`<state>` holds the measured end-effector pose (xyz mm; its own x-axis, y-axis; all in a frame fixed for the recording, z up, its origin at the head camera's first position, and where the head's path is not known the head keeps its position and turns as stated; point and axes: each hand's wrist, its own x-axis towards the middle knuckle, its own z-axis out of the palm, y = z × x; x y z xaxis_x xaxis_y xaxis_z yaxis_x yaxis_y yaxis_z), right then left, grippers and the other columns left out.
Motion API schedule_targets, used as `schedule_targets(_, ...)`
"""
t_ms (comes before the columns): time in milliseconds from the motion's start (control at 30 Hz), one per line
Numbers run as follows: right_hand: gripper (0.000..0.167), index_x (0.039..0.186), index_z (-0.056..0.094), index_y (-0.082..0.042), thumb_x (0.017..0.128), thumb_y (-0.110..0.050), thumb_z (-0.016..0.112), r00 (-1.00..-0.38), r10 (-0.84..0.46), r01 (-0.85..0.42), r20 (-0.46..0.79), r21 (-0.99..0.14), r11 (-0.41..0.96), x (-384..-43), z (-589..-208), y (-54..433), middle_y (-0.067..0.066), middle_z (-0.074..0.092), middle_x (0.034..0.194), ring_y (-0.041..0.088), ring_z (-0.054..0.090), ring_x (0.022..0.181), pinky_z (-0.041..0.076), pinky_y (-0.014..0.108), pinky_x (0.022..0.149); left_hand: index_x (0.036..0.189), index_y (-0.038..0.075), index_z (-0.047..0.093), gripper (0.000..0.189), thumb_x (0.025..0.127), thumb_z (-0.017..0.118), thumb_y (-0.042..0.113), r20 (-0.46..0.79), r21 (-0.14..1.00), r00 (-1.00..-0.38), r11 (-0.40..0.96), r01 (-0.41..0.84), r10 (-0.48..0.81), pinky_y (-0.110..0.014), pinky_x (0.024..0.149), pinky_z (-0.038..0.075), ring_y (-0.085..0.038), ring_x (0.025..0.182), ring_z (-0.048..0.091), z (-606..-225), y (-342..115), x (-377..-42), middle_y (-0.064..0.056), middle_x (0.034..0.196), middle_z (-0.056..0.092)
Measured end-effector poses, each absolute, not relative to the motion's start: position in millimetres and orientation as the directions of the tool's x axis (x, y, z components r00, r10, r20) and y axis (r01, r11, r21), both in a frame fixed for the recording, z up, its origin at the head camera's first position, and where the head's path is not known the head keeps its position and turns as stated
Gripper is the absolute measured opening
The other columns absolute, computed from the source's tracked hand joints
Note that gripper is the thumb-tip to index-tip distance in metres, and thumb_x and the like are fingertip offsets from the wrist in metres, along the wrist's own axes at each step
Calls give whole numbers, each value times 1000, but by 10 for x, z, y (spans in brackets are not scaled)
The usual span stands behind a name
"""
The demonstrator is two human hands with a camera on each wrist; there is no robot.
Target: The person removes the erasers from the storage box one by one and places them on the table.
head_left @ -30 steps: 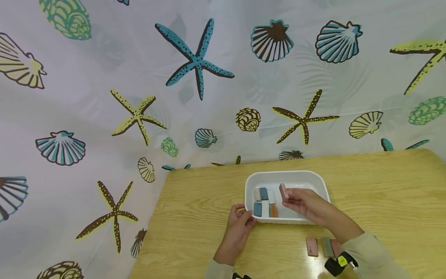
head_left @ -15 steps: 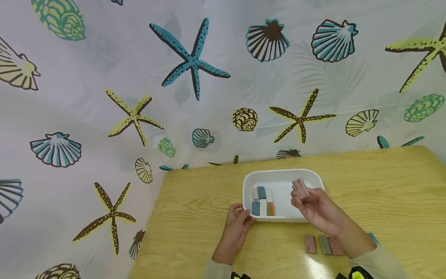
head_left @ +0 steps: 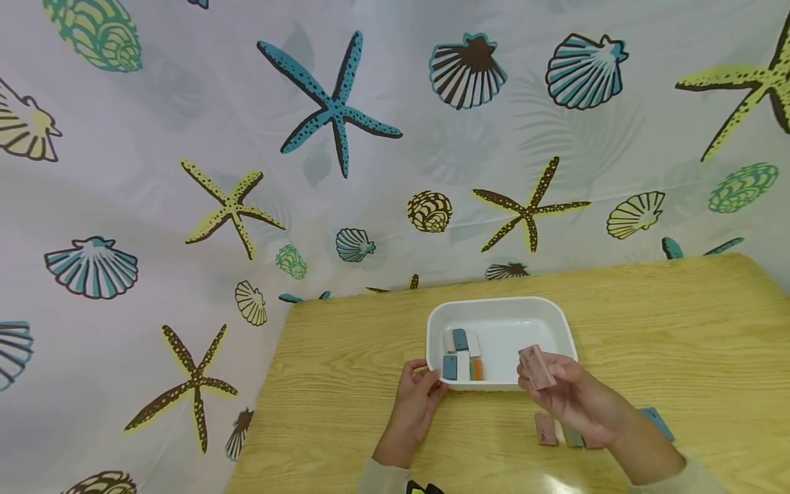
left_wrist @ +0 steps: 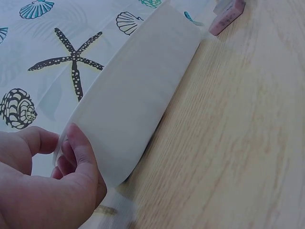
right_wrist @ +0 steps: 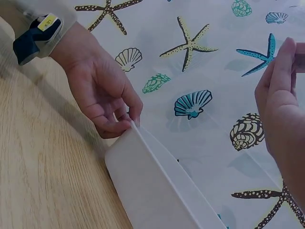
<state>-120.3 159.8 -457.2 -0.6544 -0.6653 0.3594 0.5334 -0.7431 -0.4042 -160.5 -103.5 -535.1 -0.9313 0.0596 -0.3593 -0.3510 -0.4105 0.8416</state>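
In the head view my right hand (head_left: 583,398) holds a pink eraser (head_left: 537,367) with dark marks, over the near right edge of a white plastic tub (head_left: 496,310). My left hand (head_left: 412,405) pinches the tub's near left corner; in the left wrist view, the thumb and fingers of that hand (left_wrist: 52,181) grip the rim of the tub (left_wrist: 128,95). Inside, at the left, lie two rows of erasers, among them a blue one (head_left: 450,367), white ones and an orange-striped one (head_left: 476,369). The right wrist view shows only part of the right hand (right_wrist: 286,100), its eraser hidden.
On the wooden table (head_left: 345,384), in front of the tub, lie a pink eraser (head_left: 546,429), a grey-green one (head_left: 572,437) and another pink one partly behind my right hand. A blue eraser (head_left: 657,423) sits further right. Shell-patterned cloth (head_left: 370,171) hangs behind the table.
The right hand has drawn the pink eraser back from inside the tub toward its near right edge and turned its broad face into view. My left hand keeps its grip on the corner.
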Motion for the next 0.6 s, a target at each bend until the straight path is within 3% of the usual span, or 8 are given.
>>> schedule_targets(167, 40, 126, 49, 4, 96, 2, 22, -708, -651, 432, 274, -560, -707, -1156, -4546, 1622, 11, 50, 119, 18, 52, 110, 44, 25, 93, 118, 4, 34, 36, 89, 56, 1, -360, 841, -931, -409, -353, 63, -26, 76, 52, -16, 81, 55, -5350, -1042, -1601, -12, 99, 49)
schedule_targets(467, 40, 129, 46, 3, 97, 5, 22, -714, -658, 379, 240, -658, -651, -1094, -4644, 1660, 8, 53, 119, 14, 53, 106, 44, 27, 93, 118, 4, 35, 38, 89, 58, 2, -364, 838, -929, -411, -358, 66, -26, 76, 52, -16, 81, 55, -5393, -1059, -1607, -13, 101, 49)
schedule_targets(600, 31, 127, 47, 3, 98, -3, 36, -782, -623, 341, -14, -847, -408, -1022, -4733, 1656, 8, 58, 110, 17, 58, 97, 50, 31, 84, 119, 5, 35, 39, 88, 59, 3, -364, 843, -929, -399, -360, 69, -27, 77, 52, -17, 83, 55, -5404, -1066, -1596, -14, 102, 49)
